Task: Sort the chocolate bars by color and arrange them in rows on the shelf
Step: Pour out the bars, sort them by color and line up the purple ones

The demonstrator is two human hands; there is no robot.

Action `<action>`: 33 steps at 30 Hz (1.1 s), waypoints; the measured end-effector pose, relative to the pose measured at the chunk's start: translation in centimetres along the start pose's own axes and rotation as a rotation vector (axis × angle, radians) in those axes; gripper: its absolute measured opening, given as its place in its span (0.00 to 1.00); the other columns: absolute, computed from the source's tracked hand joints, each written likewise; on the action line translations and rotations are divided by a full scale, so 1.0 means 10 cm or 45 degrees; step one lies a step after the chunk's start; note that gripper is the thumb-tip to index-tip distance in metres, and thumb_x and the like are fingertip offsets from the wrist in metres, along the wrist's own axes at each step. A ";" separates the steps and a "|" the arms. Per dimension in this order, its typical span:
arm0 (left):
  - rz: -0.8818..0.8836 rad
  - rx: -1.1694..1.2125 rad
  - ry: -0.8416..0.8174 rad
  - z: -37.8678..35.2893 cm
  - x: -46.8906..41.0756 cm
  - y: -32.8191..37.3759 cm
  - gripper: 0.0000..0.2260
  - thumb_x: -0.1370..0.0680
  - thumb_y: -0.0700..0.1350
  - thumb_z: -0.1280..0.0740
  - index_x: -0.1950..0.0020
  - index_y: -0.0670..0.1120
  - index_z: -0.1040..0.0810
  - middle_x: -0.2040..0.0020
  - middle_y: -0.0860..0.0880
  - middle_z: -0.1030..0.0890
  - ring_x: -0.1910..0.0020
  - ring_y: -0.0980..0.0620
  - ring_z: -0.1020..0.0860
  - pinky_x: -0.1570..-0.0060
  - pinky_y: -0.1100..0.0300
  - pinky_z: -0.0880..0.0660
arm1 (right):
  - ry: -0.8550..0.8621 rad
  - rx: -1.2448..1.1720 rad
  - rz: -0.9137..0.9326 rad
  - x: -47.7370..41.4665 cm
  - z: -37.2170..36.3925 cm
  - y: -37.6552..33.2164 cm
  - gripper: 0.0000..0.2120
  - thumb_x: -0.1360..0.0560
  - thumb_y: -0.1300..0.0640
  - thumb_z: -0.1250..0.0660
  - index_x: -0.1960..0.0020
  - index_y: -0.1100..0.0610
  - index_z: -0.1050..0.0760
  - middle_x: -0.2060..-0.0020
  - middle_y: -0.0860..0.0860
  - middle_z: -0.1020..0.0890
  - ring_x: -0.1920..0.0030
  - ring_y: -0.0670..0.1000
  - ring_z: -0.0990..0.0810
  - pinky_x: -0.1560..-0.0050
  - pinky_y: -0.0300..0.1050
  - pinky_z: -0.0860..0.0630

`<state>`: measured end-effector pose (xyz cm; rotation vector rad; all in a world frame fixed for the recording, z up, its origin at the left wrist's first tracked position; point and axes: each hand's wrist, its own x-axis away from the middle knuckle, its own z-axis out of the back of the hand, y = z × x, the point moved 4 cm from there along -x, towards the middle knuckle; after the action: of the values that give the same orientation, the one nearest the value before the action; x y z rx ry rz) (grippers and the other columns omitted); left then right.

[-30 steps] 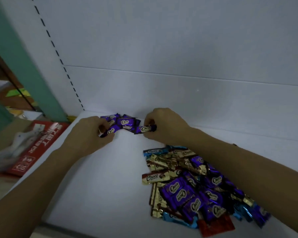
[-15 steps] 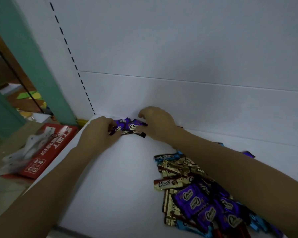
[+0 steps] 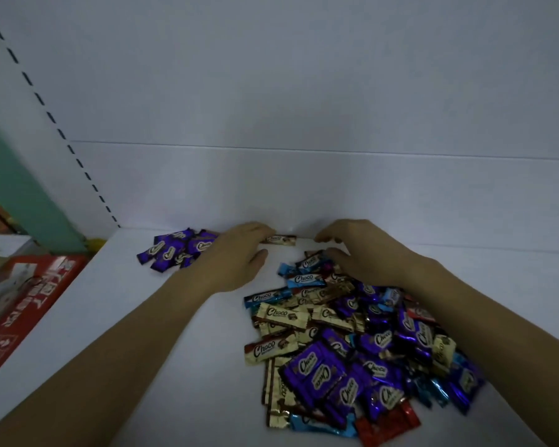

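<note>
Left hand (image 3: 236,259), right hand (image 3: 362,253), both palm-down

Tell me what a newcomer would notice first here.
A big jumbled heap of purple, gold, blue and red chocolate bars fills the front right of the shelf. At the back left lies a small purple-only cluster, and the left hand and right hand reach to the back wall with one brownish bar between them.

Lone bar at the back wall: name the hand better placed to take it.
Left. The left hand reaches the end of the lone bar with its fingers, while the right hand sits apart from it, at the far edge of the mixed pile.
</note>
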<state>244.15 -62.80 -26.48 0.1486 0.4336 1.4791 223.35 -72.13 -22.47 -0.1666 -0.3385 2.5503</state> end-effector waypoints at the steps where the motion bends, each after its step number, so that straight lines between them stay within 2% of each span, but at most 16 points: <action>1: -0.003 -0.005 -0.029 -0.07 -0.04 0.01 0.18 0.19 0.43 0.38 0.28 0.45 0.29 0.35 0.48 0.26 0.37 0.50 0.27 0.34 0.54 0.30 | -0.002 -0.002 0.007 0.05 -0.02 0.02 0.18 0.19 0.58 0.37 0.30 0.53 0.26 0.35 0.50 0.22 0.37 0.50 0.25 0.35 0.40 0.31; 4: -0.037 -0.067 0.011 -0.17 -0.06 0.02 0.16 0.20 0.41 0.36 0.32 0.45 0.24 0.43 0.49 0.26 0.44 0.51 0.28 0.43 0.50 0.26 | 0.007 -0.012 0.053 0.16 -0.10 0.05 0.19 0.19 0.58 0.39 0.29 0.53 0.28 0.33 0.50 0.24 0.34 0.51 0.27 0.31 0.44 0.32; 7: -0.051 -0.065 0.031 -0.15 0.00 0.08 0.13 0.21 0.42 0.34 0.36 0.46 0.21 0.49 0.51 0.26 0.51 0.55 0.30 0.51 0.51 0.24 | -0.020 -0.049 0.071 0.25 -0.21 0.06 0.17 0.18 0.57 0.40 0.30 0.52 0.26 0.36 0.48 0.22 0.37 0.50 0.25 0.34 0.48 0.29; 9: -0.028 -0.024 0.011 -0.11 0.07 0.13 0.14 0.20 0.44 0.35 0.34 0.48 0.22 0.49 0.54 0.26 0.52 0.57 0.29 0.50 0.55 0.24 | -0.015 -0.058 0.048 0.29 -0.23 0.08 0.15 0.18 0.54 0.40 0.34 0.50 0.23 0.39 0.46 0.20 0.41 0.49 0.25 0.38 0.50 0.26; 12: -0.027 0.061 0.017 -0.01 0.19 0.21 0.14 0.20 0.46 0.34 0.33 0.50 0.23 0.47 0.56 0.24 0.49 0.58 0.25 0.46 0.58 0.25 | 0.028 -0.079 0.008 0.31 -0.21 0.08 0.12 0.19 0.52 0.38 0.37 0.48 0.22 0.43 0.47 0.20 0.43 0.49 0.25 0.41 0.52 0.25; 15: -0.052 0.092 -0.002 0.15 0.30 0.26 0.12 0.21 0.47 0.32 0.38 0.53 0.22 0.48 0.60 0.24 0.49 0.64 0.26 0.49 0.69 0.28 | 0.085 -0.057 0.014 0.25 -0.18 0.02 0.15 0.19 0.52 0.39 0.33 0.50 0.25 0.39 0.49 0.22 0.40 0.52 0.26 0.40 0.55 0.25; 16: -0.050 0.076 -0.038 0.19 0.33 0.27 0.11 0.21 0.47 0.32 0.39 0.55 0.21 0.50 0.60 0.24 0.50 0.64 0.26 0.50 0.69 0.28 | 0.064 -0.041 0.024 0.22 -0.19 -0.01 0.16 0.18 0.52 0.39 0.32 0.50 0.26 0.37 0.49 0.23 0.39 0.53 0.27 0.40 0.56 0.26; 19: -0.004 0.051 -0.194 0.23 0.38 0.23 0.12 0.23 0.52 0.30 0.41 0.56 0.21 0.51 0.61 0.25 0.51 0.62 0.25 0.51 0.60 0.24 | -0.015 0.000 0.015 0.14 -0.27 -0.09 0.17 0.18 0.52 0.41 0.30 0.49 0.28 0.36 0.49 0.24 0.37 0.53 0.28 0.39 0.58 0.27; 22: 0.010 0.010 -0.311 0.17 0.40 0.19 0.14 0.24 0.56 0.30 0.39 0.57 0.22 0.49 0.62 0.26 0.50 0.64 0.26 0.49 0.62 0.25 | 0.037 0.004 -0.009 0.13 -0.31 -0.11 0.17 0.19 0.55 0.39 0.32 0.50 0.25 0.39 0.50 0.22 0.40 0.53 0.27 0.41 0.57 0.25; 26: -0.032 0.002 -0.332 0.16 0.41 0.15 0.18 0.27 0.58 0.28 0.38 0.58 0.22 0.50 0.66 0.28 0.50 0.66 0.28 0.49 0.64 0.26 | 0.083 -0.012 -0.044 0.13 -0.28 -0.11 0.17 0.22 0.53 0.35 0.34 0.50 0.23 0.44 0.50 0.21 0.43 0.51 0.25 0.44 0.53 0.23; 33: 0.002 0.060 -0.377 0.17 0.43 0.19 0.15 0.29 0.57 0.26 0.43 0.58 0.19 0.51 0.64 0.25 0.50 0.65 0.25 0.49 0.62 0.24 | 0.173 0.049 -0.023 0.17 -0.25 -0.12 0.16 0.28 0.49 0.29 0.42 0.53 0.18 0.51 0.49 0.17 0.50 0.50 0.23 0.50 0.51 0.22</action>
<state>243.14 -58.07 -25.05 0.4001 0.2282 1.4215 222.96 -69.72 -24.62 -0.3187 -0.2372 2.5102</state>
